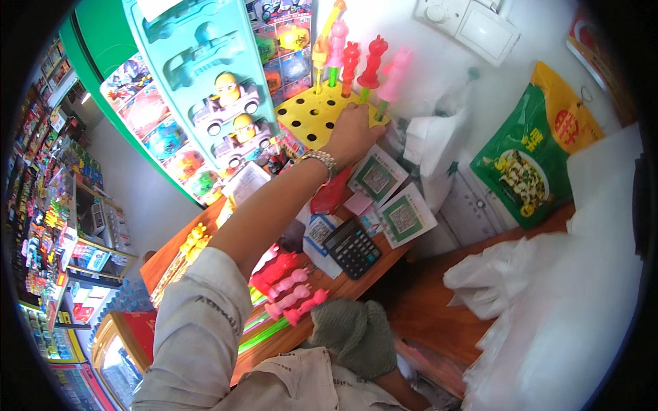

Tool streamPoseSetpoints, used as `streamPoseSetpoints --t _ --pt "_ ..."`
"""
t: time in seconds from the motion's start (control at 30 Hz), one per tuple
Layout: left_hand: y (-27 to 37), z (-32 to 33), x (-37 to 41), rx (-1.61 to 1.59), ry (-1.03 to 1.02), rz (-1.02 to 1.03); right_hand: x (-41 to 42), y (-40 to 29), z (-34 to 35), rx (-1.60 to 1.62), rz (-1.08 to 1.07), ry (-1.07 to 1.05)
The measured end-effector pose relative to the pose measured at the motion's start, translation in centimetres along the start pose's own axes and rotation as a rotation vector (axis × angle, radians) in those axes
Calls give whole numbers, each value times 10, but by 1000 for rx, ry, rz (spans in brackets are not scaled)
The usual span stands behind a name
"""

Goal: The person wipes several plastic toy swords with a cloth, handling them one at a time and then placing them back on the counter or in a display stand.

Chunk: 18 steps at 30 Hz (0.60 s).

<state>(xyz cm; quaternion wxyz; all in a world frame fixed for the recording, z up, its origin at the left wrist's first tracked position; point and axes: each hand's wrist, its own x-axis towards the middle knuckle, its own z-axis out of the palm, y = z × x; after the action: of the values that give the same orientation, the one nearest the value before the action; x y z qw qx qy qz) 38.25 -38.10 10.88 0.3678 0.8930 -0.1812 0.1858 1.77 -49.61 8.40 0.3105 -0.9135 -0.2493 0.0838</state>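
Observation:
My left hand [354,128], with a metal watch on its wrist, reaches across the wooden counter [385,285] to a yellow display stand [303,110] with round holes. Its fingers close around the green stem of a red animal-shaped stick toy [373,59] at the stand's right part. Pink, red and orange stick toys [337,36] stand upright beside it. Low by my body, my right hand [354,334] is covered by grey-green knitted fabric; whether this is a glove or a held cloth cannot be told, and its fingers are hidden.
More pink and red stick toys [288,285] lie on the counter, with gold ones [193,244] further left. A black calculator [352,249] and cards with printed codes [406,216] lie mid-counter. White plastic bags [555,287] and a green food packet [524,164] are at right; toy-car packaging [221,87] stands at left.

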Motion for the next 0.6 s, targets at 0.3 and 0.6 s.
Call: streamPoseSetpoints --t 0.3,0.6 --pt "-6 72 56 9 48 -171 -26 35 35 600 341 26" --pt "3 57 65 -78 310 -38 -37 52 57 1122 493 37"
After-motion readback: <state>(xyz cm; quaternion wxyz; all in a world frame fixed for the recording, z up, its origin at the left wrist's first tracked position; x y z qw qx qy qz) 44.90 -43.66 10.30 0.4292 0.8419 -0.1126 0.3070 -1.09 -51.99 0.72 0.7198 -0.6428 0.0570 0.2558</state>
